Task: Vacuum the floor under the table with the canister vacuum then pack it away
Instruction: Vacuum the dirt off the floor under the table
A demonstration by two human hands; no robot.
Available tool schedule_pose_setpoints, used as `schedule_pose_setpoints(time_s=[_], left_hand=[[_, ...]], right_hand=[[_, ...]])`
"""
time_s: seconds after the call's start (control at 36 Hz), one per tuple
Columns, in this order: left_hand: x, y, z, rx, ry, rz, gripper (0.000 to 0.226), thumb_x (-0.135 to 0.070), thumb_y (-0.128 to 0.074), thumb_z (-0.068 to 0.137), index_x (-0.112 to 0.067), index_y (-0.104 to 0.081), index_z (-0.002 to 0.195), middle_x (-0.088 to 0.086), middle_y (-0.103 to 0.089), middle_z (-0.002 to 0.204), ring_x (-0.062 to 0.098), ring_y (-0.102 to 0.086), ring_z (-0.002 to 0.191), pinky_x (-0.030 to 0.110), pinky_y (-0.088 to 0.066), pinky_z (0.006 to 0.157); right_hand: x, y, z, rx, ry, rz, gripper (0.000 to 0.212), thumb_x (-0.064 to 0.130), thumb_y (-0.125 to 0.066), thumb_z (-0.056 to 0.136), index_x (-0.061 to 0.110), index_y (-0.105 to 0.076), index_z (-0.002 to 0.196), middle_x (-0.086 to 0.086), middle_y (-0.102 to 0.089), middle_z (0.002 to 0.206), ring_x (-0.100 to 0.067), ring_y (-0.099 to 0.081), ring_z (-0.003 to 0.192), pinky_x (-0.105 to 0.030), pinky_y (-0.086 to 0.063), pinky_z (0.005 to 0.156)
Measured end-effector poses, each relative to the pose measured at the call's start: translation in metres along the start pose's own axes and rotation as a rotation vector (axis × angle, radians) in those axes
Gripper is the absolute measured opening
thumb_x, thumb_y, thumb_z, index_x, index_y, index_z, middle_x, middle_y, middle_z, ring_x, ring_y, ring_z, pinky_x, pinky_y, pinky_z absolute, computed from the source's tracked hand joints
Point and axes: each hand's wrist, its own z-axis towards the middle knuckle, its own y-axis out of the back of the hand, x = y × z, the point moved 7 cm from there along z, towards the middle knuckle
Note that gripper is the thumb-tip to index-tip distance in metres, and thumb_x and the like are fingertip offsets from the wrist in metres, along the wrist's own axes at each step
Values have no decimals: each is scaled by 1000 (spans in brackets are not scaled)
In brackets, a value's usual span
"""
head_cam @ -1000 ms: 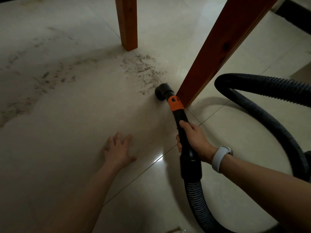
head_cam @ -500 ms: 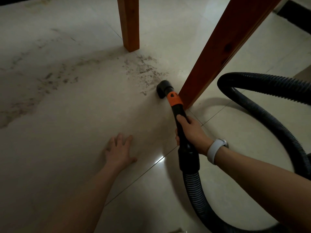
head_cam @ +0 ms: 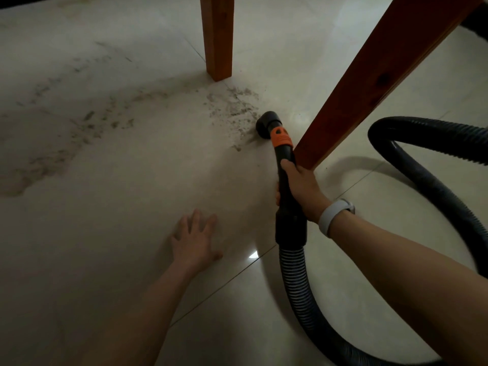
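Note:
My right hand (head_cam: 301, 190) grips the black vacuum wand (head_cam: 286, 180), which has an orange collar. The wand's round black nozzle (head_cam: 265, 124) touches the pale tiled floor (head_cam: 132, 260) at the edge of a patch of dark dirt specks (head_cam: 232, 107). My left hand (head_cam: 195, 240) rests flat on the floor with its fingers spread, left of the wand. The ribbed black hose (head_cam: 295, 283) runs from the wand towards me and loops round on the right. The canister itself is out of view.
Two reddish wooden table legs stand close by: one upright leg (head_cam: 217, 38) behind the dirt, one slanted leg (head_cam: 369, 83) right beside the wand. More dirt streaks (head_cam: 87, 122) spread across the floor to the left. The hose loop (head_cam: 435, 180) lies on the tiles at right.
The nozzle has slid a little forward into the edge of the dirt patch beside the slanted leg, my right hand moving with it. My left hand stays flat on the floor.

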Motion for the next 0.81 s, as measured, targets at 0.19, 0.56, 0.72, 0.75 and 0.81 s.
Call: schedule_pose_setpoints(time_s=[0.19,0.56,0.72,0.75,0.81], left_hand=[[1,0,0,-12,-10,-1,93,-52,-64,81,-40,-3,150,-1,16,159,30,9,146,58,-17,112],[1,2,-2,3,-8,-7,93,-53,-65,81,-41,-3,149,-2,15,159,30,8,146,58,-16,111],[1,2,-1,3,-6,5,93,-54,-64,82,-41,-2,150,-2,16,159,29,9,147,58,-17,111],[1,1,-1,5,-7,4,93,-54,-64,81,-41,-2,150,-2,16,159,29,9,146,58,-17,111],[2,0,-1,1,-8,2,94,-55,-64,81,-41,-2,150,-2,15,159,29,9,146,58,-18,112]], right_hand=[[8,-4,6,-36,47,-16,26,30,-46,98,8,-48,85,-10,-50,60,-24,-51,46,-33,-50,50],[-56,-8,-49,-70,114,-621,38,33,-58,88,26,-30,112,5,-54,86,-17,-61,75,-34,-55,65],[-41,1,-48,-210,207,-680,37,38,-49,94,18,-38,122,0,-59,82,-20,-63,69,-40,-57,66],[-37,3,-46,-214,219,-659,38,38,-49,93,18,-37,123,0,-59,82,-20,-63,69,-41,-57,66],[-27,6,-40,-226,249,-601,38,38,-51,93,20,-37,124,0,-59,83,-20,-63,70,-43,-58,67]])
